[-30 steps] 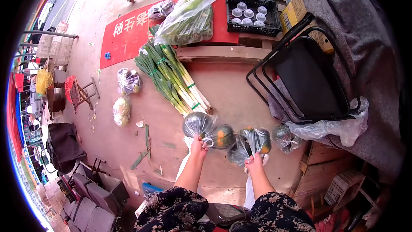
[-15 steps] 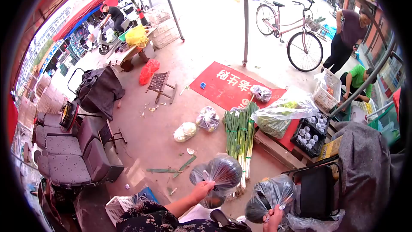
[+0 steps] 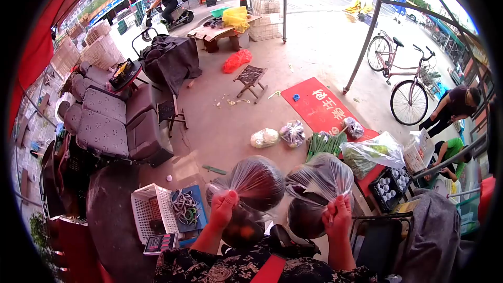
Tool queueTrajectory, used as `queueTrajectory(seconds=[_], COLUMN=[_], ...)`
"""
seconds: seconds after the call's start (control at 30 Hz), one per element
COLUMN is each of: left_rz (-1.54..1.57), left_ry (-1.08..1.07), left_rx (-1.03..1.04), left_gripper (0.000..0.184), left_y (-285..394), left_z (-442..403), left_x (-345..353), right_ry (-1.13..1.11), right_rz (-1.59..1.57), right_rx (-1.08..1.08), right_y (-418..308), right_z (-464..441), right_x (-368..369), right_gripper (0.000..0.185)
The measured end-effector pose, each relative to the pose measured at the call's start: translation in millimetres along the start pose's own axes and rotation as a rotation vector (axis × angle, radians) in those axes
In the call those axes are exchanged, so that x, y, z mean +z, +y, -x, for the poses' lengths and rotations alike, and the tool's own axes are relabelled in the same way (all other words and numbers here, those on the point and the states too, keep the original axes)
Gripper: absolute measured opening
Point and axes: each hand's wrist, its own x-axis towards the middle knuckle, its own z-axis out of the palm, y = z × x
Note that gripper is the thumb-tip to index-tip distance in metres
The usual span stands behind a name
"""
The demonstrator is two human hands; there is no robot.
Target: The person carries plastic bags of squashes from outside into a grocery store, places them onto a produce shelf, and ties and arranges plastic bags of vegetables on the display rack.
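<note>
My left hand (image 3: pixel 224 207) is closed around the gathered neck of a clear plastic bag (image 3: pixel 258 181) with large, dark, rounded contents. My right hand (image 3: pixel 338 213) grips a similar plastic bag (image 3: pixel 315 178) by its bunched top. Both bags hang side by side in front of my body; their contents show only dimly through the plastic. Beyond the right bag lie green leeks (image 3: pixel 325 145), partly hidden by it. Two smaller filled bags, one pale (image 3: pixel 265 138) and one purplish (image 3: pixel 293 133), rest on the ground farther off.
Left of me are a white basket (image 3: pixel 141 207), a scale (image 3: pixel 161 243) and a row of seats (image 3: pixel 105 120). A folding stool (image 3: pixel 250 77) and red mat (image 3: pixel 309 99) lie ahead. A black crate (image 3: pixel 385 191), two people and a bicycle (image 3: pixel 408 94) are on the right.
The view has turned left, bringing the basket and scale into sight. Both hands have lifted their bags higher, and the bags now hang closer together, covering much of the leeks.
</note>
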Motion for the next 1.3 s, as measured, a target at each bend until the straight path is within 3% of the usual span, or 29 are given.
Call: queueTrajectory(seconds=[0.23, 0.57, 0.73, 0.93, 1.1, 1.2, 1.3], left_rz=[0.024, 0.024, 0.079, 0.051, 0.017, 0.013, 0.145], left_ry=[0.167, 0.093, 0.187, 0.213, 0.204, 0.322, 0.284], left_rx=[0.060, 0.032, 0.129, 0.067, 0.018, 0.128, 0.145], left_gripper=[0.035, 0.030, 0.023, 0.027, 0.026, 0.028, 0.024], left_y=[8.1, 82.8, 88.3, 96.2, 102.3, 105.4, 103.3], left_z=[-16.4, -109.0, -146.7, -212.9, -305.5, -382.1, -439.8], left_x=[-113.9, -253.7, -289.0, -308.2, -310.0, -298.5, -293.3], right_ry=[-0.149, -0.339, -0.485, -0.541, -0.607, -0.628, -0.624], right_rz=[0.068, 0.183, 0.284, 0.353, 0.341, 0.397, 0.436], right_rx=[0.264, 0.433, 0.428, 0.465, 0.442, 0.431, 0.427], right_y=[101.1, 226.9, 259.0, 281.1, 296.2, 287.3, 273.9], right_z=[-38.3, -121.6, -160.2, -230.7, -326.6, -391.4, -445.9], right_x=[127.2, 286.0, 333.2, 392.4, 429.5, 460.5, 491.0], right_gripper=[0.014, 0.015, 0.016, 0.015, 0.015, 0.015, 0.016])
